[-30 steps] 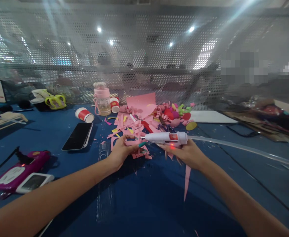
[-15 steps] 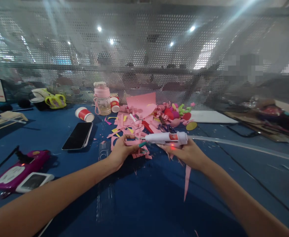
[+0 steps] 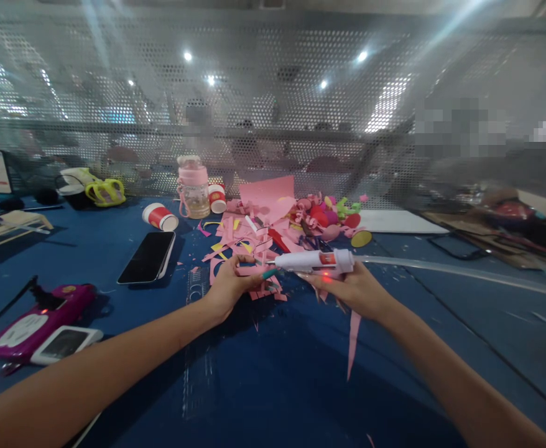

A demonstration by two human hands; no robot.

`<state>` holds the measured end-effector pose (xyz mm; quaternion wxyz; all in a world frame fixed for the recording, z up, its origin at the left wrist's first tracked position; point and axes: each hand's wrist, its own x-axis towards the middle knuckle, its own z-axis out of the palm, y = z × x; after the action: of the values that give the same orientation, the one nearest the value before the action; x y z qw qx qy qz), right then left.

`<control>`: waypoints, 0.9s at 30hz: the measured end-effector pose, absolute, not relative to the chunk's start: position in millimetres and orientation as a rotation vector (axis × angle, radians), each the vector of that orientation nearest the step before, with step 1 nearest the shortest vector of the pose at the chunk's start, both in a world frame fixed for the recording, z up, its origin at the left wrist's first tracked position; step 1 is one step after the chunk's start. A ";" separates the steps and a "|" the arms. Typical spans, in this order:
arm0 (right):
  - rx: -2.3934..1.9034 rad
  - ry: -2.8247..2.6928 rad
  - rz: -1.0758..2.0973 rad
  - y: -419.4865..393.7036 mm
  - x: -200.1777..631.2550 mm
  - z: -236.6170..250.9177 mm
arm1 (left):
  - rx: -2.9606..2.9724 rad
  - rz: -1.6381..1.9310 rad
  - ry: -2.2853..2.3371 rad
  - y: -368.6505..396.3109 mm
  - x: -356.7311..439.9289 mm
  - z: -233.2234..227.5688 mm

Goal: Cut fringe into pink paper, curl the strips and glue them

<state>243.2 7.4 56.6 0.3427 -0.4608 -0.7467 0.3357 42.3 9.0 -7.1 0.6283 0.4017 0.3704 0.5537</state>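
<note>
My right hand (image 3: 360, 291) is closed around a white hot glue gun (image 3: 301, 261), which lies level with its nozzle pointing left. A red light glows near its grip, and a long clear glue stick (image 3: 422, 265) trails from its back to the right. My left hand (image 3: 226, 287) pinches a small pink paper strip (image 3: 249, 270) between thumb and fingers, right at the nozzle. At the thumb's end shows a teal tip (image 3: 269, 274), perhaps a long nail. Whether the nozzle touches the paper I cannot tell. Pink paper scraps (image 3: 235, 236) lie heaped just behind both hands.
A phone (image 3: 147, 257), a tipped paper cup (image 3: 160, 216) and a bottle (image 3: 193, 190) stand left of the heap. Nearer left lies a purple device (image 3: 35, 320) with a cable. Colourful paper pieces (image 3: 329, 214) sit behind right. A perforated metal screen (image 3: 273, 112) closes the back.
Almost nothing differs. Both hands, the glue gun and the paper strip keep their places; only the view has shifted very slightly.
</note>
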 end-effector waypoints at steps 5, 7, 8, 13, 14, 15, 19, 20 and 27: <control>-1.244 -1.950 0.601 15.3 248.9 52.1 | 0.912 1.287 0.842 7.4 43.1 -5.7; -1.270 -1.913 0.503 19.4 253.4 53.5 | 0.910 1.302 0.843 8.0 43.2 -5.8; -1.296 -1.895 0.431 21.1 256.1 55.0 | 0.910 1.308 0.847 8.5 43.2 -6.0; -1.803 -1.893 -0.292 24.6 266.5 63.2 | 0.923 1.327 0.900 10.4 43.3 -6.6; -1.939 -1.874 -0.399 24.2 267.3 63.9 | 0.925 1.332 0.903 10.4 43.4 -6.6; -2.057 -1.847 -0.440 23.6 267.7 64.2 | 0.926 1.339 0.905 10.3 43.6 -6.7; -2.451 -1.648 -0.305 22.6 270.4 59.2 | 0.922 1.354 0.923 10.9 43.7 -7.6; -2.517 -1.606 -0.248 22.9 271.6 56.2 | 0.920 1.352 0.926 11.3 43.6 -7.9; -2.418 -1.768 -0.320 17.1 264.3 30.9 | 0.949 1.343 0.897 9.5 42.2 -6.4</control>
<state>264.3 17.1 30.9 0.0644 -0.8010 -0.5857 -0.1059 42.2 9.5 -6.4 0.5926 0.4080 0.3858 0.5776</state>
